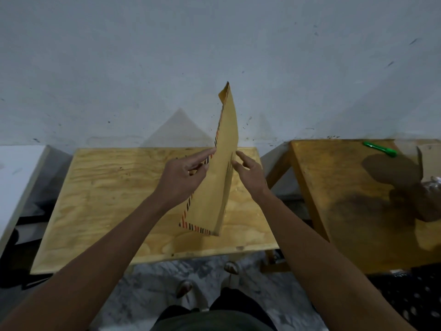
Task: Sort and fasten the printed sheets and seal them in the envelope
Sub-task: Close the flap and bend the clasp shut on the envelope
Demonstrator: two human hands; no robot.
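Note:
A brown envelope [216, 185] with a red-and-black striped border stands almost on edge above the plywood table [100, 204], its flap end pointing up toward the wall. My left hand [185, 177] pinches its striped left edge between thumb and fingers. On the envelope's other side is my right hand [248, 173], fingers spread, its thumb and fingertips touching the right face. No printed sheets show outside the envelope, and its inside is hidden.
A second, darker wooden table [353, 201] stands to the right with a green tool [379, 148] near its far edge and a cardboard box [429, 161] at the far right. A white surface [16, 168] lies at the left. The wall is close behind.

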